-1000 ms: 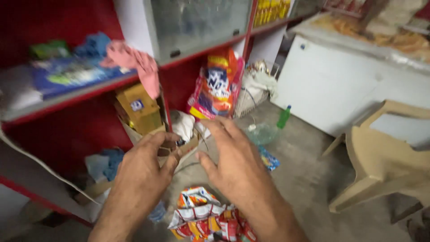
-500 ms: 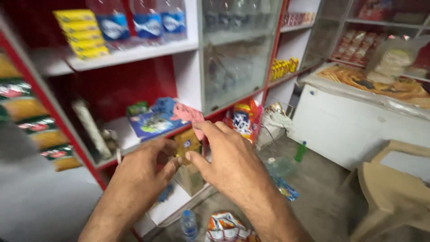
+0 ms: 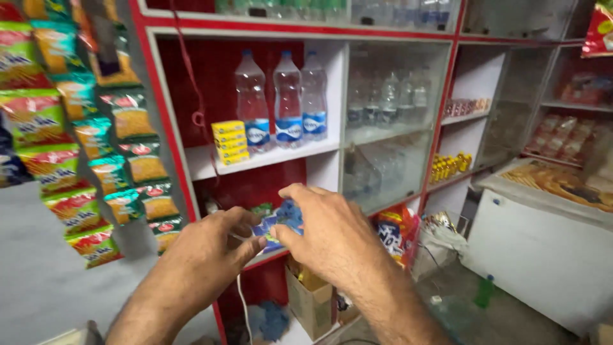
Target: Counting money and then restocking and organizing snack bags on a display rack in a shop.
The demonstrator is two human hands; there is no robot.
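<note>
Pinching something small and hard to make out between both hands, we are keeping our left hand (image 3: 214, 252) and right hand (image 3: 325, 236) close together, fingers curled nearly shut, before the lower shelf (image 3: 268, 255), working with fingertips only.

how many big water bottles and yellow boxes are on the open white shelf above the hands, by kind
Large clear water bottles: 3
Yellow boxes in a stack: 4, as far as the stack shows
Total: 7
Both stand on the white shelf, above the left hand and right hand.
</note>
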